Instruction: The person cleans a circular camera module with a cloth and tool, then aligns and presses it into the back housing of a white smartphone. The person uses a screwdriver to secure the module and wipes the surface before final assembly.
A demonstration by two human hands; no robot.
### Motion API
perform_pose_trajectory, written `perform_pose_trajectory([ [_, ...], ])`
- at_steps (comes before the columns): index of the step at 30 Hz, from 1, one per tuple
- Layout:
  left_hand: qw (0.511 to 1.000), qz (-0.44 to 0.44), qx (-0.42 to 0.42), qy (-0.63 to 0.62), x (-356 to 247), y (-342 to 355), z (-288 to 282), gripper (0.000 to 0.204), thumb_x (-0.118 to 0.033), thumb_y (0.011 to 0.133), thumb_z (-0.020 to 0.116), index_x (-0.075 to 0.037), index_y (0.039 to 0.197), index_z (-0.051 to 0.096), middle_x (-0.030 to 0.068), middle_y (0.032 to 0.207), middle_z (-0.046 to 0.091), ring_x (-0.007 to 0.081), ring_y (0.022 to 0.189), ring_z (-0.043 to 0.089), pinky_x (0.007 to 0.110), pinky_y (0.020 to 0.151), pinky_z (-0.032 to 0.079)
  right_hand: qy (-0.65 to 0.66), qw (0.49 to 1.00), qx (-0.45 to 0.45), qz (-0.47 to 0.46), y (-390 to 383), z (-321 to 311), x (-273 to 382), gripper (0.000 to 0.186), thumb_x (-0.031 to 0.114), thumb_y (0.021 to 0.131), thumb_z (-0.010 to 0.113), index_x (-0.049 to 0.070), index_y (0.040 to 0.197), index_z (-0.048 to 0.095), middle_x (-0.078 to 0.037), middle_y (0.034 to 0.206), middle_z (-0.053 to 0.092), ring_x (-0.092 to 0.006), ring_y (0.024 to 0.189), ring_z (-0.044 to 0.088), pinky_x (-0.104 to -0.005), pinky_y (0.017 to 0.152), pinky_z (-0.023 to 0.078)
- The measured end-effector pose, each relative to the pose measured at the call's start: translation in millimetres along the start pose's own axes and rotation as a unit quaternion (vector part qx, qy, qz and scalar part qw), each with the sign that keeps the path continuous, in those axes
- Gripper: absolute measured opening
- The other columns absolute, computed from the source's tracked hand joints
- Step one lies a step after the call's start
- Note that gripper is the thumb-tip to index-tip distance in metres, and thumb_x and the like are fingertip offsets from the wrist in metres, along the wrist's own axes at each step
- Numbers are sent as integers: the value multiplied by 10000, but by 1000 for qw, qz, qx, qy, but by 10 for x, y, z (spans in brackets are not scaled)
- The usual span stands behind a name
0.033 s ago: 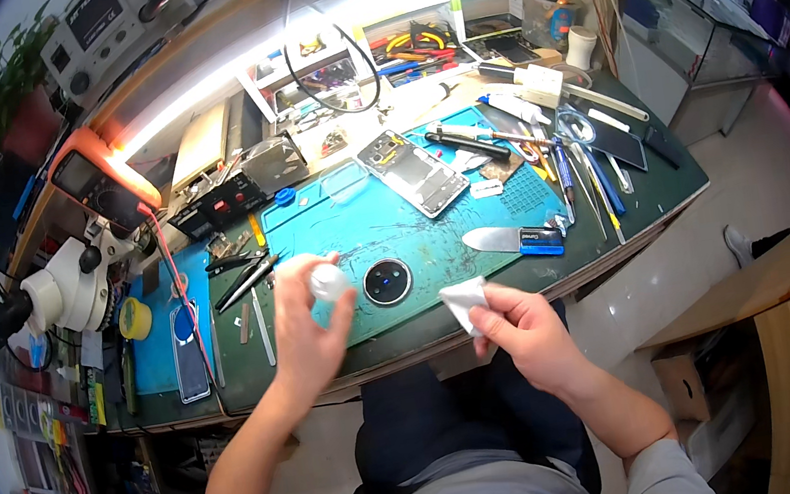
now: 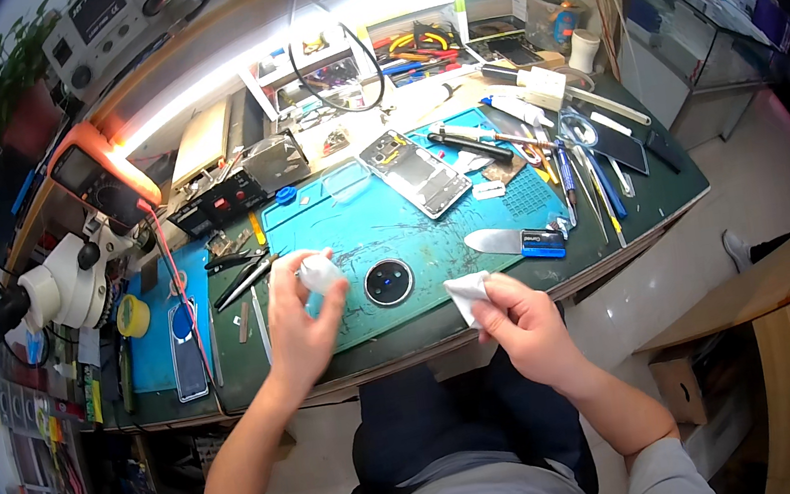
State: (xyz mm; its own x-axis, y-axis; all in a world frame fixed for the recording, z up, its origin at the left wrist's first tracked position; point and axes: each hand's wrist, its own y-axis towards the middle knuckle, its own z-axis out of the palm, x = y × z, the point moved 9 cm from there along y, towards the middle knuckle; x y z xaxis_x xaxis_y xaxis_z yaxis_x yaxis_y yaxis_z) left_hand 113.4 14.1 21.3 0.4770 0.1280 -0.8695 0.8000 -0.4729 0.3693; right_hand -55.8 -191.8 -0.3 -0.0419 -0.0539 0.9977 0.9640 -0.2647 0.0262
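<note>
My left hand [image 2: 300, 333], held over the near-left part of the blue work mat [image 2: 353, 236], has its fingers and thumb around a small, rounded white thing [image 2: 320, 274]; its exact kind is unclear. Pinched between the thumb and fingers of my right hand [image 2: 524, 332] is a folded white cloth or tissue [image 2: 468, 295], at the mat's front edge. Between my hands lies a round black phone camera cover with a metal rim [image 2: 388, 282]. Farther back, an opened phone [image 2: 416, 173] rests on the mat, its inner parts showing. A wide-bladed scraper with a blue handle [image 2: 513, 241] lies right of the camera cover.
Left of the mat are tweezers [image 2: 244, 283], a microscope [image 2: 67, 283], another phone part [image 2: 189, 357] and an orange multimeter [image 2: 98, 178]. Pens and tools crowd the right side [image 2: 586, 169]. A black cable [image 2: 295, 49] hangs at the back, before a tool rack [image 2: 412, 47].
My left hand has shifted slightly left and toward me, with the white thing turned a little in its fingers. The cloth in my right hand has moved slightly right.
</note>
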Motion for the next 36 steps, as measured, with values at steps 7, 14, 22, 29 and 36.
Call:
perform_pose_trajectory([
  [7, 984, -44, 28, 172, 249, 161, -139, 846, -146, 870, 880, -7, 1572, 427, 150, 1409, 639, 271, 1131, 675, 371, 997, 532, -452, 842, 10, -295, 326, 34, 365, 386, -86, 832, 643, -10, 1202, 719, -127, 1001, 650, -353, 904, 657, -412, 782, 549],
  [14, 918, 244, 26, 311, -455, -362, 68, 640, -26, 862, 809, -17, 1447, 548, 166, 1404, 613, 336, 1286, 584, 448, 1062, 482, -498, 804, 53, -320, 552, 118, 345, 349, -64, 845, 646, -3, 1181, 721, -132, 994, 654, -330, 880, 663, -413, 753, 546],
  [22, 944, 150, 72, 285, -392, -203, 443, 699, -111, 802, 861, 18, 1426, 575, 152, 1267, 681, 332, 1165, 645, 444, 992, 515, -383, 916, 81, -82, 794, 243, 87, 157, 29, 1005, 632, -45, 1130, 693, -138, 931, 625, -261, 784, 630, -365, 707, 502],
  [29, 950, 95, 77, 287, -426, -121, 558, 809, -96, 774, 884, 59, 1472, 505, 165, 1179, 662, 339, 1082, 633, 438, 958, 516, -363, 918, 6, -160, 726, 239, 181, 154, -10, 1006, 626, -61, 1138, 687, -130, 901, 590, -254, 751, 598, -360, 673, 478],
  [36, 958, 30, 106, 266, -408, 31, 633, 930, -23, 763, 873, 2, 1572, 416, 192, 1255, 598, 381, 1128, 599, 464, 1002, 489, -341, 921, -46, -182, 799, 219, 170, 132, 12, 1013, 641, -51, 1117, 693, -140, 948, 636, -275, 772, 636, -370, 670, 495],
])
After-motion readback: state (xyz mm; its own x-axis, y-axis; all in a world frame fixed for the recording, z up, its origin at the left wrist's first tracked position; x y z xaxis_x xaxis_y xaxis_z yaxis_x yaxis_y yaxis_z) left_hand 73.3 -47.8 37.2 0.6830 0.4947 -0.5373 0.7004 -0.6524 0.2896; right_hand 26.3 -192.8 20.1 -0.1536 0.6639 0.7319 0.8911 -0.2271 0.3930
